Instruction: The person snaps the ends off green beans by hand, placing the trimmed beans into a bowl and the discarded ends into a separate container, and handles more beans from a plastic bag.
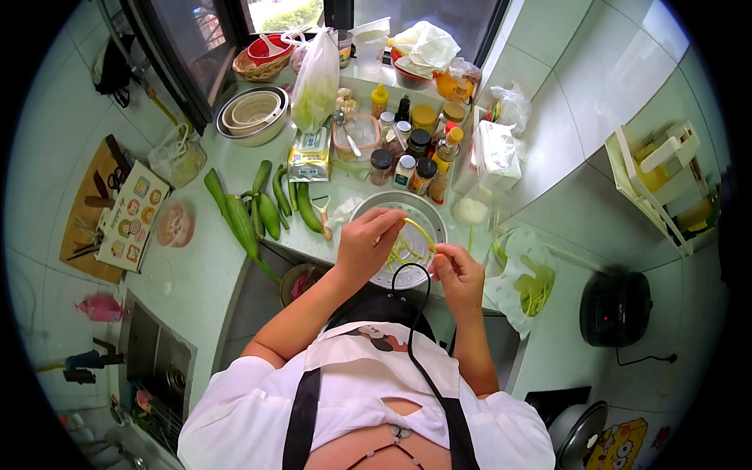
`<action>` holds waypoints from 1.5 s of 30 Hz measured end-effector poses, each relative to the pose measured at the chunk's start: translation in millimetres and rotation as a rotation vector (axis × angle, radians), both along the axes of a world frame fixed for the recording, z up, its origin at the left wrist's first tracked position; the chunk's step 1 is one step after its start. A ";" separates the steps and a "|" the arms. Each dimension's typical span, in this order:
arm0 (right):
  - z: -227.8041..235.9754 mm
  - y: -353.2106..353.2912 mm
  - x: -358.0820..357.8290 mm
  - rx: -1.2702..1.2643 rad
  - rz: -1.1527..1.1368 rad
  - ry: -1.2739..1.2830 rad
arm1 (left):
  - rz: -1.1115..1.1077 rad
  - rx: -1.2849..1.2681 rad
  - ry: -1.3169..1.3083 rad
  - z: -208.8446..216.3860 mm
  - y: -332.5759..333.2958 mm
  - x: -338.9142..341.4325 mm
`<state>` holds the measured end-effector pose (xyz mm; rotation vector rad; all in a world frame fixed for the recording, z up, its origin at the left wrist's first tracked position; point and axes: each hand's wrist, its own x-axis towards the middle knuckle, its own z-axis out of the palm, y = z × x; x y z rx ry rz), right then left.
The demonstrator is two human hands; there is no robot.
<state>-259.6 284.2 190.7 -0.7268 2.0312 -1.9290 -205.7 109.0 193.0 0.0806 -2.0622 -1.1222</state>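
Left hand point(368, 241) and right hand point(460, 276) pinch a stem point(421, 230) over the bowl point(415, 201) — apparently snapping, so a firm bend's needed next.

Nested bowls point(265, 139) sit upper left, jars point(381, 166) crowd the upper middle, long green vegetables point(241, 221) lie left of centre, sink point(153, 345) lower left, black appliance point(607, 309) far right!

Single head view: left fisheye of a side-by-side pair, upright. Looks steeply down over the wearer's chest point(356, 403), near the left hand point(371, 243) and right hand point(459, 276); takes in the surface point(197, 254) and, at top, the window point(286, 14). Edges bend rimward.
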 end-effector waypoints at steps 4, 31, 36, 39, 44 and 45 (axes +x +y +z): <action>2.9 -0.2 2.6 0.021 -0.026 0.062 | -0.105 0.132 -0.055 -1.0 3.8 0.5; 16.0 1.2 1.0 0.207 -0.121 0.466 | -0.261 0.208 -0.173 11.3 17.5 3.1; 13.4 4.0 2.9 0.218 -0.109 0.348 | -0.343 0.490 -0.206 3.8 17.0 0.5; 11.9 4.9 4.3 0.189 -0.089 0.331 | -0.328 0.510 -0.156 -4.9 12.8 -1.6; 9.4 4.6 4.6 0.151 -0.086 0.321 | -0.321 0.522 -0.070 2.5 18.0 -4.3; 9.5 4.1 4.6 0.141 -0.084 0.314 | -0.329 0.486 -0.074 1.3 17.0 -3.9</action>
